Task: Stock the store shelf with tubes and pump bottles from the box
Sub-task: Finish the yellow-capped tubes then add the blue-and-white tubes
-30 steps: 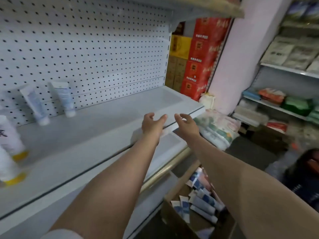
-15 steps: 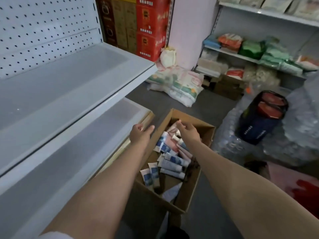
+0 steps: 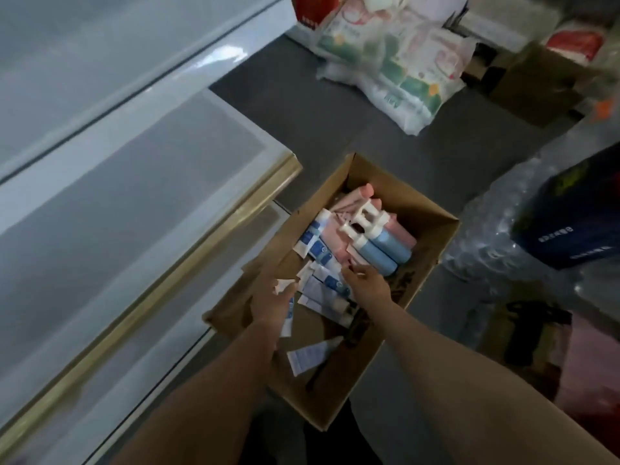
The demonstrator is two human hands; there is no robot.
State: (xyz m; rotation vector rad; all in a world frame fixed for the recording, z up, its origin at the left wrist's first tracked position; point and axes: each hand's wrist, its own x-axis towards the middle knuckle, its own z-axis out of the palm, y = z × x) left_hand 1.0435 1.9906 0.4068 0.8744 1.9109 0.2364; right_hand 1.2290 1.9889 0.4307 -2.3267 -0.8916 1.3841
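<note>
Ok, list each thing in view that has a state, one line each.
cardboard box: open, on the floor, part full
blue pump bottles: lying in the box, side by side
tubes: lying loose in the box
left hand: fingers relaxed, over the tubes
right hand: reaching among the tubes, grip unclear
shelf: bare where visible

**Pastels in a brown box**

The cardboard box is plain brown. Inside, at its 12 o'clock end, lie pale pink tubes; toward 2 o'clock, two light blue pump bottles with white pump heads. At 9 o'clock sit white tubes with blue label patches — more of them toward 6 o'clock. The floor is dark grey. The shelf at 9 o'clock is white, edged with a gold strip.
</note>
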